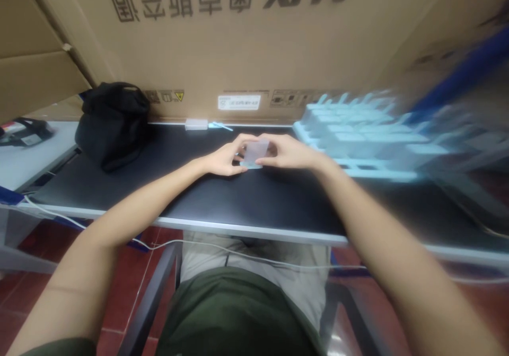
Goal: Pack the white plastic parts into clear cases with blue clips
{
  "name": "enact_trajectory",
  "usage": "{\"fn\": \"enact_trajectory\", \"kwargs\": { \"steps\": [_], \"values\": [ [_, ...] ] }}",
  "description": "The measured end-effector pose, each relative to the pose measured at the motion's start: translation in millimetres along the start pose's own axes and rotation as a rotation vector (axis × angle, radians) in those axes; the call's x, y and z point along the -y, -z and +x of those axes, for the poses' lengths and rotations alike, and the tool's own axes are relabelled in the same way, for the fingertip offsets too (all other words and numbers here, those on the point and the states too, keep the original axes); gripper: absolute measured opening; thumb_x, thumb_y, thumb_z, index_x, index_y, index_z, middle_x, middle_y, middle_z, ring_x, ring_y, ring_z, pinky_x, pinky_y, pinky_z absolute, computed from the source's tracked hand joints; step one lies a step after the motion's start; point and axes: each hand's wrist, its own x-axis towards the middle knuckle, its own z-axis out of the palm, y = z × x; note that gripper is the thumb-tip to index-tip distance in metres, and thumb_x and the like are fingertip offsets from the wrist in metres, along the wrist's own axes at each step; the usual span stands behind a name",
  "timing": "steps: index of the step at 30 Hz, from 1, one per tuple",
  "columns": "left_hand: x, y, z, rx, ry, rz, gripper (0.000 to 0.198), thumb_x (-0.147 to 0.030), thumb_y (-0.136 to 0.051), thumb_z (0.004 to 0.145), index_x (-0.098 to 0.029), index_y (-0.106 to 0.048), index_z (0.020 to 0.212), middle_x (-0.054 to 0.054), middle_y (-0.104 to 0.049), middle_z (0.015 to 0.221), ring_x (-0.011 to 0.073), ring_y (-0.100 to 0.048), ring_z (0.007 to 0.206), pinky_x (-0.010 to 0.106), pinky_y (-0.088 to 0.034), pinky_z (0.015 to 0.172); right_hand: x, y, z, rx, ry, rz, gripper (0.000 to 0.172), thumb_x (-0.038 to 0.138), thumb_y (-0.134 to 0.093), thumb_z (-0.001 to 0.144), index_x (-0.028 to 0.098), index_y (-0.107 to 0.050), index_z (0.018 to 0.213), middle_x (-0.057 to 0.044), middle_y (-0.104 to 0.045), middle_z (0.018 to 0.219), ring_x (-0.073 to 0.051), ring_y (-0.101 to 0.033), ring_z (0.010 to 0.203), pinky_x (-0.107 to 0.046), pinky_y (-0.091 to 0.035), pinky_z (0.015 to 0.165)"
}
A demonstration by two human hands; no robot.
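Between my hands, above the middle of the black tabletop [246,202], is a small, pale, translucent block-shaped piece [256,152] with a light-blue lower edge. My left hand [226,157] grips it from the left, thumb below and fingers above. From the other side my right hand [288,152] holds it, its thumb across the lower right of the front face. Blur and the fingers hide its exact kind. To the right of my right hand stands a light-blue rack [358,133] of box-shaped parts with upright prongs, smeared by motion.
A black bag [113,125] sits at the left on the table. At the back edge lie a small white box [196,124] and a light-blue stick-like piece [220,126]. Behind rises a large cardboard box [246,48]. A white cable [238,251] runs along the front edge.
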Motion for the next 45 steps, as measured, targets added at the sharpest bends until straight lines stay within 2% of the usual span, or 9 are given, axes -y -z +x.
{"fn": "enact_trajectory", "kwargs": {
  "steps": [6, 10, 15, 20, 25, 32, 35, 39, 45],
  "values": [
    [6, 1.1, 2, -0.006, -0.004, -0.049, 0.08, -0.038, -0.082, 0.087, -0.036, -0.037, 0.152, 0.014, -0.052, 0.143, 0.0277, -0.066, 0.117, 0.05, -0.062, 0.095, -1, -4, 2, -0.053, 0.003, -0.022, 0.045, 0.053, -0.072, 0.08, 0.02, -0.061, 0.11, -0.009, -0.075, 0.095, -0.025, -0.068, 0.079, -0.036, -0.053, 0.073],
    [8, 4.2, 5, -0.014, -0.075, 0.088, 0.081, -0.041, -0.08, 0.089, -0.033, -0.035, 0.156, 0.016, -0.052, 0.144, 0.0251, -0.065, 0.108, 0.044, -0.06, 0.09, 0, -5, 2, -0.067, -0.013, -0.017, 0.045, 0.05, -0.071, 0.082, 0.02, -0.057, 0.113, -0.01, -0.075, 0.095, -0.028, -0.07, 0.08, -0.038, -0.054, 0.073],
    [7, 8.5, 6, -0.011, -0.105, 0.122, 0.085, -0.048, -0.079, 0.089, -0.03, -0.034, 0.159, 0.017, -0.057, 0.14, 0.0265, -0.064, 0.109, 0.038, -0.058, 0.085, 0, -8, 2, -0.084, 0.012, -0.01, 0.057, 0.045, -0.072, 0.083, 0.022, -0.053, 0.131, -0.007, -0.074, 0.092, -0.028, -0.071, 0.077, -0.039, -0.055, 0.072],
    [7, 11.1, 4, 0.005, -0.078, 0.101, 0.084, -0.047, -0.079, 0.089, -0.031, -0.035, 0.159, 0.014, -0.06, 0.136, 0.0223, -0.065, 0.1, 0.037, -0.058, 0.084, 2, -10, 2, -0.1, 0.071, 0.031, 0.069, 0.044, -0.072, 0.084, 0.024, -0.049, 0.147, -0.009, -0.075, 0.11, -0.026, -0.072, 0.08, -0.04, -0.057, 0.077],
    [12, 13.8, 0, -0.03, -0.015, 0.071, 0.083, -0.04, -0.084, 0.085, -0.034, -0.04, 0.156, 0.013, -0.057, 0.134, 0.0213, -0.065, 0.104, 0.037, -0.062, 0.086, 2, -16, 5, -0.136, 0.077, 0.058, 0.073, 0.046, -0.072, 0.084, 0.022, -0.05, 0.15, -0.011, -0.071, 0.131, -0.023, -0.071, 0.085, -0.039, -0.059, 0.081],
    [11, 16.0, -4, -0.04, 0.121, -0.012, 0.087, -0.029, -0.088, 0.08, -0.036, -0.042, 0.154, 0.008, -0.055, 0.121, 0.0165, -0.068, 0.094, 0.037, -0.065, 0.085, 2, -19, 6, -0.15, 0.094, 0.062, 0.074, 0.046, -0.071, 0.085, 0.025, -0.049, 0.152, -0.012, -0.065, 0.143, -0.023, -0.071, 0.089, -0.04, -0.06, 0.082],
    [7, 16.5, -4, -0.038, 0.127, -0.02, 0.088, -0.029, -0.089, 0.08, -0.036, -0.042, 0.154, 0.008, -0.057, 0.12, 0.0161, -0.069, 0.093, 0.039, -0.066, 0.085, 5, -18, 6, -0.139, 0.083, 0.055, 0.073, 0.043, -0.07, 0.085, 0.025, -0.05, 0.152, -0.011, -0.068, 0.139, -0.024, -0.071, 0.088, -0.041, -0.06, 0.081],
    [5, 17.0, -3, -0.029, 0.1, -0.016, 0.089, -0.031, -0.089, 0.08, -0.035, -0.041, 0.154, 0.008, -0.061, 0.117, 0.0184, -0.07, 0.096, 0.038, -0.064, 0.085, 6, -17, 7, -0.097, 0.041, 0.069, 0.073, 0.043, -0.069, 0.086, 0.024, -0.048, 0.153, -0.01, -0.074, 0.119, -0.026, -0.071, 0.085, -0.041, -0.059, 0.079],
    [7, 17.9, -2, -0.017, 0.069, 0.033, 0.089, -0.03, -0.087, 0.081, -0.035, -0.039, 0.156, 0.008, -0.063, 0.116, 0.0197, -0.069, 0.1, 0.036, -0.063, 0.086, 7, -14, 6, -0.058, 0.025, 0.079, 0.07, 0.045, -0.068, 0.088, 0.026, -0.046, 0.151, -0.009, -0.076, 0.112, -0.028, -0.073, 0.087, -0.044, -0.058, 0.082]
  ]
}}
